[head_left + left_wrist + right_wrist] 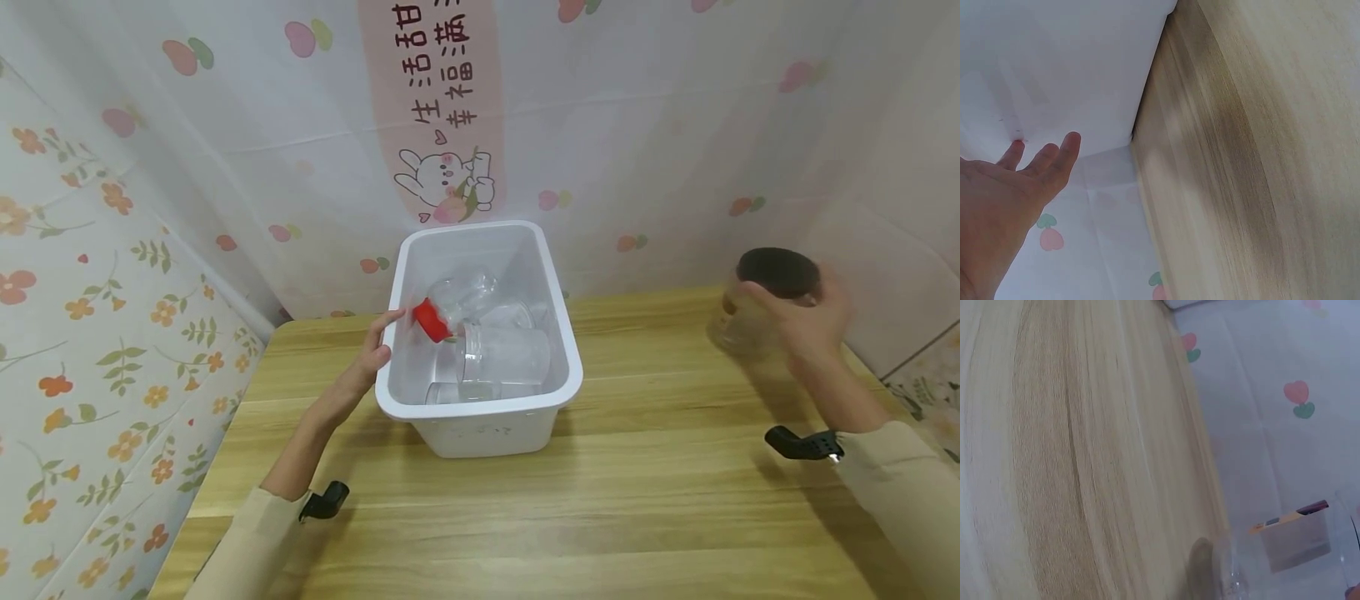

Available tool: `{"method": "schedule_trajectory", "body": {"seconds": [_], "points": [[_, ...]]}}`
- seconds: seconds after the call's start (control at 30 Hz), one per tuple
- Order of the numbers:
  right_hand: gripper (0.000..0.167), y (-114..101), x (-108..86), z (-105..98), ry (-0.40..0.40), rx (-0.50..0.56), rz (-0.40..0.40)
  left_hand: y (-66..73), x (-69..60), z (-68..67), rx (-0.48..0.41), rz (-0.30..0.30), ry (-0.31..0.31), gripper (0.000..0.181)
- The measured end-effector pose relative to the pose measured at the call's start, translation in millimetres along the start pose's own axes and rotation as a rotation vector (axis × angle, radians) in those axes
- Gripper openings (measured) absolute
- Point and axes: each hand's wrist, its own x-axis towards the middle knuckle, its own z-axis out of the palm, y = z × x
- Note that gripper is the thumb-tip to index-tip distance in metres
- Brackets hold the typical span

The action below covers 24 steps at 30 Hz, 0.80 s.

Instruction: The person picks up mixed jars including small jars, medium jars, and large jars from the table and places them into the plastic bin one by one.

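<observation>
A white plastic basin (pixel 480 433) stands on the wooden table and holds several clear plastic jars (pixel 510 354), one with a red lid (pixel 431 320). My left hand (pixel 371 354) is at the basin's left rim, and in the left wrist view its loosely extended fingers (pixel 1067 156) reach to the basin's outer wall. At the far right, my right hand (pixel 817 321) grips a clear jar (pixel 735 325) with a black lid (pixel 777 271). That jar is blurred in the head view; the right wrist view shows its transparent side with a label (pixel 1294 519).
The wooden table (pixel 480 525) runs back to a white curtain (pixel 637 150) printed with fruit and a rabbit. A flower-patterned curtain (pixel 112 358) hangs along the left edge. Black straps with small cameras (pixel 802 444) sit on both wrists.
</observation>
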Motion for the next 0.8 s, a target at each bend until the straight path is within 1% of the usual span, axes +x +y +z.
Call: {"method": "schedule_trajectory", "body": {"seconds": [0.07, 0.27, 0.43, 0.53, 0.57, 0.77, 0.8], "points": [[0.067, -1.1, -0.9, 1.5, -0.015, -0.021, -0.003, 0.3, 0.1, 0.2, 0.004, 0.003, 0.003, 0.071], [0.064, -2.5, -3.5, 6.1, -0.061, -0.030, -0.023, 0.7, 0.2, 0.9, 0.006, 0.004, 0.006, 0.066], [0.060, -2.7, -5.6, 11.1, -0.100, -0.004, -0.066, 0.9, 0.3, 1.1, 0.000, 0.007, 0.010, 0.066], [0.060, -3.4, -6.8, 14.5, -0.113, 0.008, -0.086, 0.7, 0.8, 1.3, 0.001, 0.010, 0.018, 0.068], [0.060, -3.8, -7.2, 15.7, -0.115, -0.011, -0.092, 0.4, 1.0, 1.2, -0.001, 0.013, 0.019, 0.069], [0.062, -7.1, -9.5, 22.2, -0.115, -0.268, -0.134, -0.2, 1.1, 1.1, -0.004, 0.017, 0.019, 0.067], [0.063, -8.2, -10.2, 23.4, -0.119, -0.288, -0.131, -0.1, 0.8, 1.0, -0.006, 0.015, 0.018, 0.067]]}}
